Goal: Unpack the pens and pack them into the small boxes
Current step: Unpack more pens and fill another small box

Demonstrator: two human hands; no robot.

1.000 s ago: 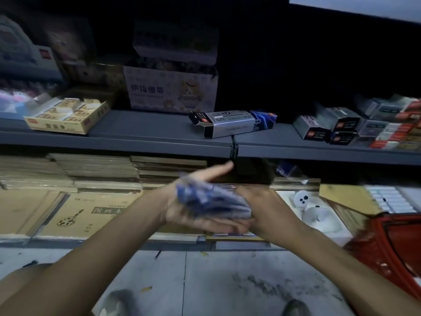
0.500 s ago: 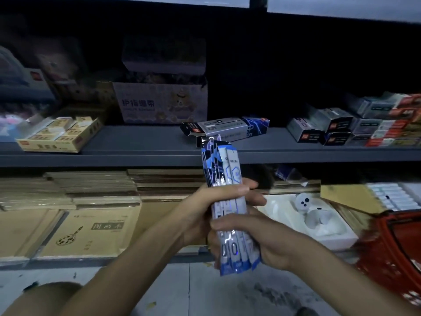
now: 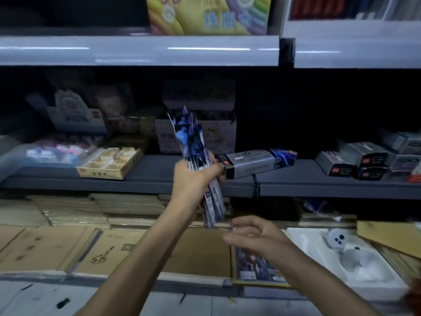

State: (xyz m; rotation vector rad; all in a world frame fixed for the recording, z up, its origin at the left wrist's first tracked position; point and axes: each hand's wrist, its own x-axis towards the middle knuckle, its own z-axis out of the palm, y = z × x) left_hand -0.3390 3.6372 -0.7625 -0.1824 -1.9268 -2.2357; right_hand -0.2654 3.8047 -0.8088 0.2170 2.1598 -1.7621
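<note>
Shelf (image 3: 157,166) with small box (image 3: 255,163), flap open

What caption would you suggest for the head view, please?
Left hand grips a bundle of packaged pens roughly upright near a small box; right hand open below.

One left hand (image 3: 193,180), one right hand (image 3: 257,236), one pen bundle (image 3: 193,137), one open box (image 3: 252,161)

Yellow box (image 3: 102,173), cardboard stacks (image 3: 127,202), white tray (image 3: 312,245), grey shelf (image 3: 155,165)
</note>
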